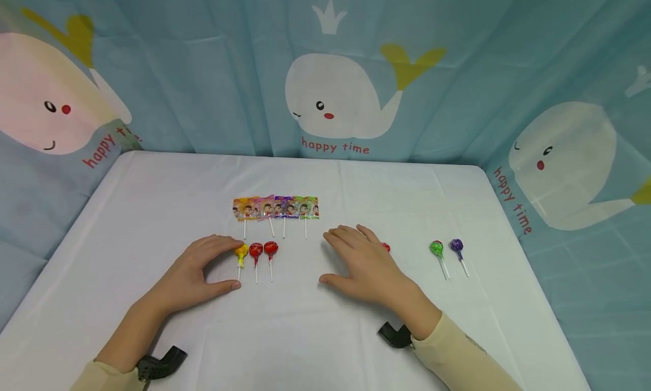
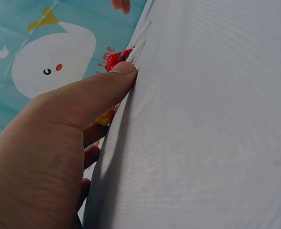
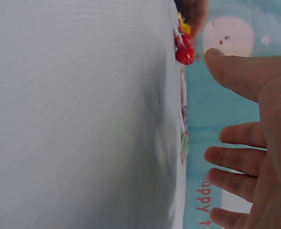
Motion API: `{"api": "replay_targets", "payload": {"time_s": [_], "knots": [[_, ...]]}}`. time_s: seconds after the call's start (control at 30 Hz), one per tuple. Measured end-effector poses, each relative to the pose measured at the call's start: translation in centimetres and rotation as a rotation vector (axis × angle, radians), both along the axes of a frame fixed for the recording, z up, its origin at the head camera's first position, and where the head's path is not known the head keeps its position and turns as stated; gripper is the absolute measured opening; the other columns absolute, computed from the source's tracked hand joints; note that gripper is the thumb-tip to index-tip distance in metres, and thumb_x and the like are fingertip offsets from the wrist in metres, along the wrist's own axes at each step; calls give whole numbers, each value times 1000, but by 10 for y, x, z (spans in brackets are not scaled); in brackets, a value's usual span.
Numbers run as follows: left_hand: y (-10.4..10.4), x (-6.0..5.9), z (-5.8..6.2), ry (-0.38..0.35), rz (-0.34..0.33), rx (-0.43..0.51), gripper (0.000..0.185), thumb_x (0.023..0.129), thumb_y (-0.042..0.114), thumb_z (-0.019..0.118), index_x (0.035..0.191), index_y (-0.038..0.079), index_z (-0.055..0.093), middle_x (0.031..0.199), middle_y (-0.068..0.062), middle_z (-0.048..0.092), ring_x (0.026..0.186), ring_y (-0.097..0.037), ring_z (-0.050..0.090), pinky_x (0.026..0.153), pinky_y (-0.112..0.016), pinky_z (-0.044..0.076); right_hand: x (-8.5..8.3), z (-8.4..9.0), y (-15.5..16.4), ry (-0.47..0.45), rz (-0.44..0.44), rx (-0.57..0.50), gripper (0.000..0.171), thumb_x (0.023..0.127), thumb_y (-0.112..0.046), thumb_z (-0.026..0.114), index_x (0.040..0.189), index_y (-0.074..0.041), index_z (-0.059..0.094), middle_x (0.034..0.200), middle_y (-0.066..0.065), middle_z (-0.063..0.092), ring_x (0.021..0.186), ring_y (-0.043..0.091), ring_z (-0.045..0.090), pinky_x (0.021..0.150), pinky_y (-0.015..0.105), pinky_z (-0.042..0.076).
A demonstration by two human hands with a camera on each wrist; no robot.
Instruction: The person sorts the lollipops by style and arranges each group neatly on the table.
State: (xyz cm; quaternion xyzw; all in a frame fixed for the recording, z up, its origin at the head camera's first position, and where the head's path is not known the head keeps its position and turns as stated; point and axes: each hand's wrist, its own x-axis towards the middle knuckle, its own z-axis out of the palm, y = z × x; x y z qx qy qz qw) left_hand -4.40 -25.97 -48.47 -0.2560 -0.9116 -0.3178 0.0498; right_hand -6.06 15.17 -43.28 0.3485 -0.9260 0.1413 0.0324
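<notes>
Left hand [image 1: 195, 272] touching yellow lollipop [image 1: 241, 252], right hand [image 1: 363, 264] flat

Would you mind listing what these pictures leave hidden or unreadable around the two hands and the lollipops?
- Head view: the right hand covers all but a red sliver of a lollipop.
- Head view: print on the flat wrapped lollipops is too small to read.
- Left wrist view: the left hand hides nearly all of the yellow lollipop.
- Right wrist view: the red lollipops are blurred, at the tablecloth's edge.
</notes>
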Motion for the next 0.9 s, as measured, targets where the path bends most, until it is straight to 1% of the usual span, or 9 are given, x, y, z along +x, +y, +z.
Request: {"api": "replay_targets", "payload": {"time_s": [0.27, 0.47, 0.6, 0.9], "knots": [[-1, 0, -1, 0, 2, -4, 82, 78, 40, 101, 151, 28, 65, 147, 7, 66, 139, -24, 55, 119, -22, 27, 3, -1, 11, 4, -25, -8, 82, 94, -60, 80, 155, -9, 60, 156, 5, 61, 150, 29, 51, 127, 58, 32], [-1, 1, -2, 2, -4, 4, 82, 78, 39, 101, 151, 28, 65, 147, 6, 66, 139, -26, 55, 120, -19, 23, 5, -3, 20, 2, -40, -9, 82, 93, -58, 82, 154, -7, 61, 155, 6, 62, 148, 30, 53, 126, 60, 33], [0, 1, -1, 0, -3, 5, 82, 78, 39, 101, 151, 28, 65, 148, 5, 66, 141, -27, 54, 121, -20, 22, 6, -3, 26, -1, -48, -2, 82, 93, -58, 82, 154, -7, 60, 155, 7, 62, 148, 30, 53, 126, 61, 33], [0, 1, 0, 0, 3, -9, 82, 78, 39, 101, 151, 27, 65, 147, 6, 66, 139, -25, 55, 120, -22, 26, 10, -4, 40, -5, -83, 5, 86, 92, -58, 83, 155, -5, 58, 156, 9, 61, 149, 31, 51, 127, 59, 32]]}}
